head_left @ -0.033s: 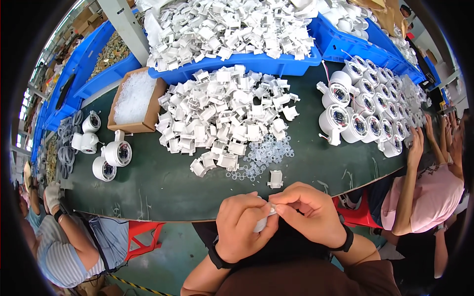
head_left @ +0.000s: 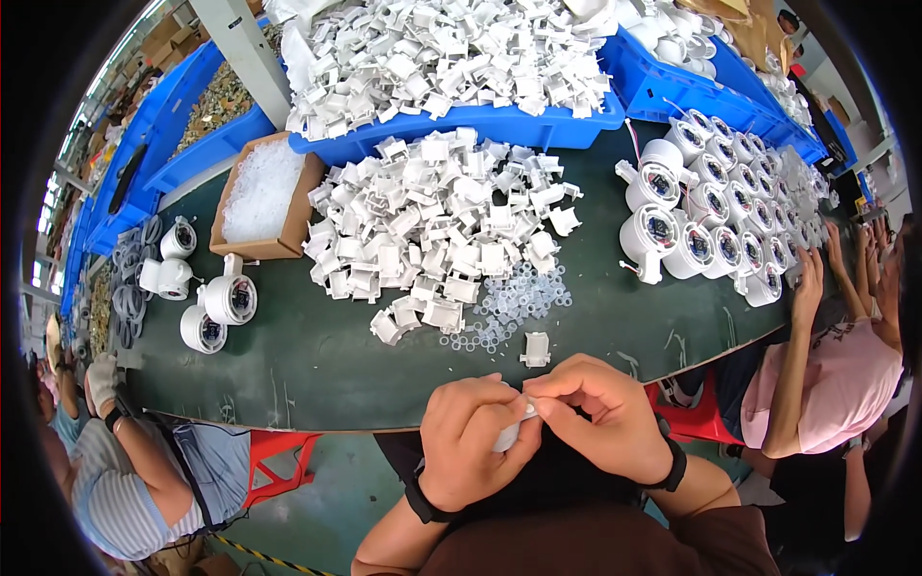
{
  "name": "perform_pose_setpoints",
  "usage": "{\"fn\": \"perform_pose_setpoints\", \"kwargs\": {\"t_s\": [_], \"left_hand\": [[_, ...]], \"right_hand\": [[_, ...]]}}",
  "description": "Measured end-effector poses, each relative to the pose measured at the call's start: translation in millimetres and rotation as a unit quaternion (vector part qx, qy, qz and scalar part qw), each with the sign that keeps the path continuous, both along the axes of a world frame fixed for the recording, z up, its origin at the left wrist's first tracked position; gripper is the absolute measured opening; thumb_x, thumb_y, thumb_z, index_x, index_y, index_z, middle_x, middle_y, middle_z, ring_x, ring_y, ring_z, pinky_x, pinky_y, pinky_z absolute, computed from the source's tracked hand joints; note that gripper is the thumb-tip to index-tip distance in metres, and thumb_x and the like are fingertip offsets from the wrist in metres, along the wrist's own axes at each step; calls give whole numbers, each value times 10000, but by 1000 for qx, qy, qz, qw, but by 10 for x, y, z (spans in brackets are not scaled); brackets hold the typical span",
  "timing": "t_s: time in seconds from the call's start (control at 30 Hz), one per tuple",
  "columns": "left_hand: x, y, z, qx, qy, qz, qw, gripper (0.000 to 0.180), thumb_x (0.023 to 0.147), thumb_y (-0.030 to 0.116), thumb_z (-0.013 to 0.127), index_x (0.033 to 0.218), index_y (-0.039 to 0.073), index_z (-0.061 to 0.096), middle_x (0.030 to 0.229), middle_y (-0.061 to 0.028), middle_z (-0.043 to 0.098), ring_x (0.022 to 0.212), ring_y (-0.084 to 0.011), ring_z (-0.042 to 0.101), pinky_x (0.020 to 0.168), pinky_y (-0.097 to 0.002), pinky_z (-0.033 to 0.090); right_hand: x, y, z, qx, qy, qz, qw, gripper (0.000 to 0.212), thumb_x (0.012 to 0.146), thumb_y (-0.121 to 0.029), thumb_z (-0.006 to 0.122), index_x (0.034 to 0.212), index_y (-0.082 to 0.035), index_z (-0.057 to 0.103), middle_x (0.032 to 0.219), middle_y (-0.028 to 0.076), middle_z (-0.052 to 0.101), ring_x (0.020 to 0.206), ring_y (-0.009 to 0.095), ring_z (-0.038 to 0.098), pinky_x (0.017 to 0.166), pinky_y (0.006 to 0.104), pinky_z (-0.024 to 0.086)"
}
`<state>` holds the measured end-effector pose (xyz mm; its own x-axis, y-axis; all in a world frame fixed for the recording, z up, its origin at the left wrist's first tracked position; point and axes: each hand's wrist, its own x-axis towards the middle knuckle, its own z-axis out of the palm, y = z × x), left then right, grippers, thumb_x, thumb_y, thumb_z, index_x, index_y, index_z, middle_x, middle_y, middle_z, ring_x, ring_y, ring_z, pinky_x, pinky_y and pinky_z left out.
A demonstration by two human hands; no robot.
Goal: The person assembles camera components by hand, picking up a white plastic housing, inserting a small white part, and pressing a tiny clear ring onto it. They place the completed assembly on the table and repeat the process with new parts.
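My left hand is closed around a small white plastic part, mostly hidden by the fingers. My right hand pinches thumb and forefinger together at the part's upper end; whatever lies between those fingertips is too small and covered to make out. Both hands meet just in front of the table's near edge. A single white plastic bracket lies on the dark green table just beyond them. Farther off are a scatter of small translucent rings and a large heap of similar white brackets.
Behind the heap stands a blue bin full of white parts. An open cardboard box of clear pieces is left of it. Rows of round white housings fill the right; several more housings sit left. People sit on both sides.
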<state>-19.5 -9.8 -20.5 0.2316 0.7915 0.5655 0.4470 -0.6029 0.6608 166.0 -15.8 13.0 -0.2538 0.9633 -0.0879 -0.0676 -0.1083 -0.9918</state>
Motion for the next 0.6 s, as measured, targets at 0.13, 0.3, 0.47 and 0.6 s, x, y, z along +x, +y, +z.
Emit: {"fn": "perform_pose_setpoints", "kwargs": {"t_s": [0.13, 0.3, 0.47, 0.6], "left_hand": [[-70, 29, 43, -11, 7, -40, 999, 314, 702, 51, 833, 946, 99, 640, 995, -56, 671, 913, -274, 654, 820, -411, 566], [-472, 7, 98, -23, 37, -156, 987, 247, 727, 93, 857, 909, 133, 695, 1047, -15, 702, 998, -245, 676, 846, -379, 478], [-1221, -156, 166, -32, 281, 265, 922, 493, 813, 176, 797, 1280, 70, 678, 1555, -234, 366, 1436, -441, 324, 1161, -514, 275], [-1171, -73, 112, -20, 158, 332, 930, 825, 896, 251, 732, 1586, 38, 333, 1663, -261, 135, 1515, -439, 180, 1198, -543, 196]], "right_hand": [[-49, -80, -87, 37, -72, -11, 997, 131, 982, 29, 614, 1107, 21, 654, 1084, 79, 602, 960, 123, 629, 792, 265, 521], [79, -73, 79, 141, -166, -3, 976, 97, 938, 41, 637, 998, -11, 693, 941, 98, 675, 824, 173, 644, 732, 281, 512], [611, 276, 129, 355, -441, -196, 800, 215, 879, -25, 727, 1084, -15, 664, 1057, 138, 650, 985, 320, 602, 880, 394, 475], [880, 696, 108, 299, -587, -253, 708, 495, 862, -258, 802, 1255, -37, 596, 1170, 167, 583, 1075, 356, 519, 962, 441, 408]]}}
